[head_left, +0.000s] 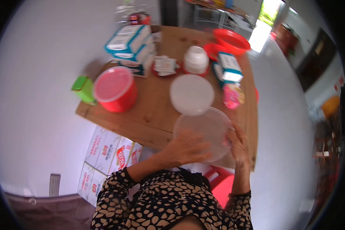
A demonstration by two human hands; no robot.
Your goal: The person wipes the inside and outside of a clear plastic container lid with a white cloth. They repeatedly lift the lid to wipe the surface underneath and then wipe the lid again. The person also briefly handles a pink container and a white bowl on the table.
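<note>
A clear, round plastic tub or lid [212,124] is at the near edge of the wooden table; its depth is hard to judge. My right hand [237,145] grips its right rim, thumb and fingers around the edge. Across its near left part lies my left hand [189,147], fingers stretched out and smeared by motion, with nothing visible held in it. Just beyond, and seeming to touch or overlap the clear piece, sits a whitish translucent round lid or tub [191,94].
On the table [153,119] stand a red lidded tub [120,94], stacked teal-and-white boxes [132,48], white bowls [196,59], small packets [165,66], a red basin [232,40], another box [230,67] and a pink packet [232,96]. A green box [83,89] stands at left; cartons [107,153] lie below.
</note>
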